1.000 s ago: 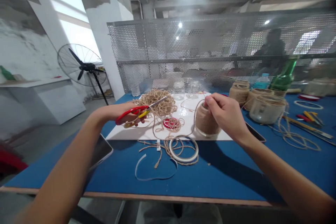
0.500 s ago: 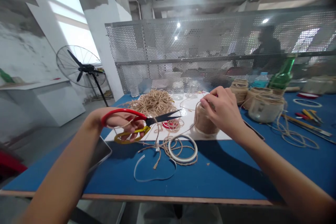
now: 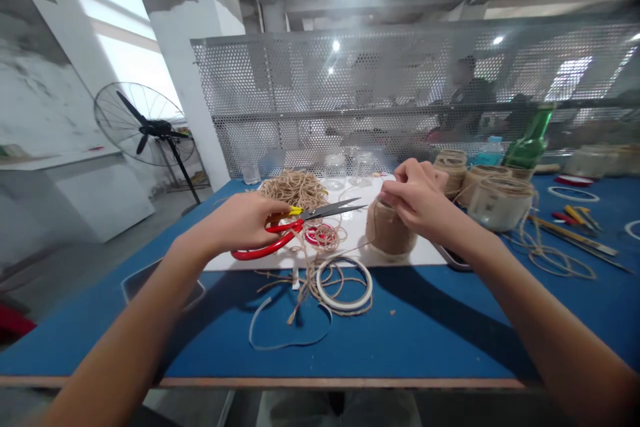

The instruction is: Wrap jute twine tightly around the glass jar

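My left hand (image 3: 247,221) is closed on scissors (image 3: 287,233) with red and yellow handles. Their dark blades point right, slightly apart, towards a jar wrapped in brown twine (image 3: 389,230). At the rim of that jar, my right hand (image 3: 416,192) pinches with thumb and fingers; a strand of twine runs down the jar's left side from there. What exactly lies between the fingertips is hidden. Behind the scissors sits a tangled heap of twine (image 3: 295,188). A red tape roll (image 3: 320,235) with loose twine over it lies below the blades.
A white tape ring (image 3: 345,305) and a curled strip (image 3: 290,348) lie in front. Clear glass jars (image 3: 335,170) stand behind. On the right are twine-wrapped jars (image 3: 501,205), a green bottle (image 3: 533,140) and pencils (image 3: 575,240). A phone-like flat object (image 3: 137,280) lies under my left forearm.
My left hand has turned over, palm now down, and the scissors have rolled with it, the red handle now lower. Their tips are nearer the jar. My right hand stays at the rim.
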`<control>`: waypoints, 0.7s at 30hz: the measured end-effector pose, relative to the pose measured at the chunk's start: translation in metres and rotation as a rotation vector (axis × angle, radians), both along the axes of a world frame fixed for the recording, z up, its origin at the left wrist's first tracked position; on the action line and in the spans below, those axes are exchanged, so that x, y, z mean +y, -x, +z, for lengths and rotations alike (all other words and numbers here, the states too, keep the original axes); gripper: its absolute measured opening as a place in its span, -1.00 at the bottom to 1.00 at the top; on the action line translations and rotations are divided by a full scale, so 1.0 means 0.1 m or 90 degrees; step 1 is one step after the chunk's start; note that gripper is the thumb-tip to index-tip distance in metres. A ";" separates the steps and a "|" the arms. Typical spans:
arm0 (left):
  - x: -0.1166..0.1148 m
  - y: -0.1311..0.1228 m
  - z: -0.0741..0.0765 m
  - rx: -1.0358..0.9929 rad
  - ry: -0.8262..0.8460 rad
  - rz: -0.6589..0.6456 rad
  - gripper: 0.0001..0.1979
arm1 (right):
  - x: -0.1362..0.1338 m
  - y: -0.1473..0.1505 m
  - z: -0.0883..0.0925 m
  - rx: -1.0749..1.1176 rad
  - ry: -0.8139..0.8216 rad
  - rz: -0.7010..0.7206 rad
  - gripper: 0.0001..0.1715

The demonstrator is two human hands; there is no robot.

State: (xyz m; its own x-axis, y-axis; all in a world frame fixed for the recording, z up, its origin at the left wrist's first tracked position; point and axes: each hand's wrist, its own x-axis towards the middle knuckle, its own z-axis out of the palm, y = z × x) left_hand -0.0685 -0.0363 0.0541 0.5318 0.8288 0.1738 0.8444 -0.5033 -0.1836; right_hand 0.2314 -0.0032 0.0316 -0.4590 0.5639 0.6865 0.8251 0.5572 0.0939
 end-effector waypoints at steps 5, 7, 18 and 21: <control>-0.03 -0.02 -0.01 0.031 -0.042 -0.011 -0.65 | -0.02 0.02 -0.01 -0.064 -0.008 0.017 -0.72; -0.05 -0.05 -0.01 0.041 -0.049 -0.011 -0.65 | -0.05 0.04 0.00 -0.082 -0.010 0.012 -0.71; -0.06 -0.10 -0.05 0.024 -0.013 -0.033 -0.74 | -0.08 0.09 -0.06 -0.127 -0.024 0.028 -0.69; -0.05 -0.11 -0.05 0.027 -0.004 -0.038 -0.76 | -0.07 0.09 -0.07 -0.131 -0.025 0.033 -0.69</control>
